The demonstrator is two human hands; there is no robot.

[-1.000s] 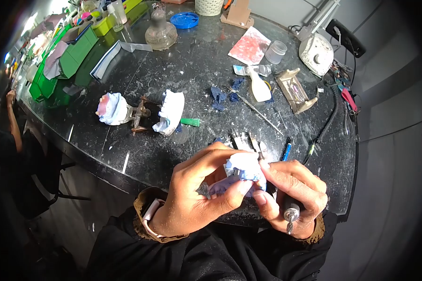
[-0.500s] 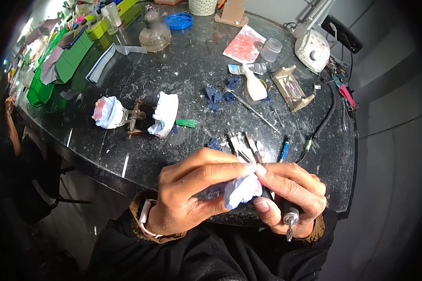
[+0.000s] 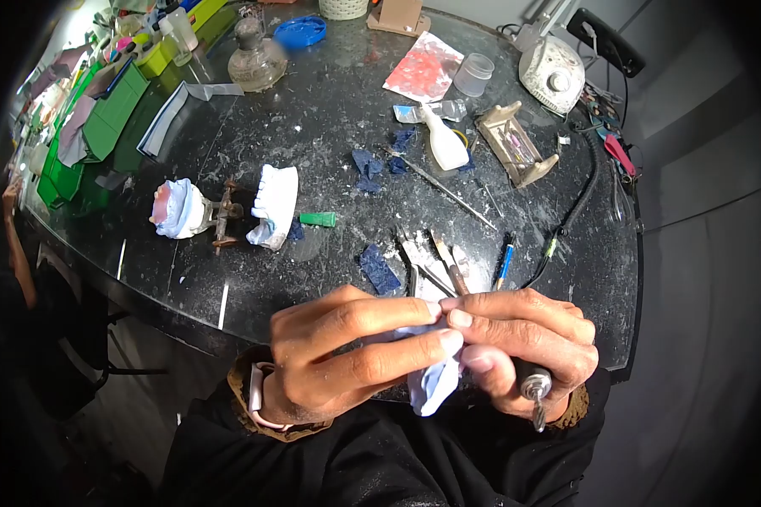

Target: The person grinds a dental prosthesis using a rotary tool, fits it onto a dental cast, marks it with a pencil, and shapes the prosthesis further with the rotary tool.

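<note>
I hold the pale blue plaster model (image 3: pixel 435 387) low over the near edge of the dark tabletop (image 3: pixel 330 139). My left hand (image 3: pixel 347 351) is clamped on it, fingers laid across its top. My right hand (image 3: pixel 528 345) meets it from 3 o'clock, its fingertips close against my left ones, and that same grip is closed around the drill (image 3: pixel 535 387), whose twisted metal bit points to 6 o'clock. My fingers hide much of the model.

Taking the model as the middle of the dial, a group of slim hand tools (image 3: pixel 448 264) lies near at 12 o'clock, the blue pen (image 3: pixel 505 262) at 1 and a dark blue scrap (image 3: pixel 380 269) at 11. Farther out at 12 is the white squeeze bottle (image 3: pixel 446 144); the tan stand (image 3: pixel 517 145) sits between 12 and 1.

At 10 o'clock, a rusty metal frame (image 3: pixel 222 215) lies between a pink-patched model (image 3: pixel 177 209) and a white tooth model (image 3: pixel 275 205). The small green piece (image 3: pixel 317 220) is just beside the white one, on its 3 o'clock side.
</note>
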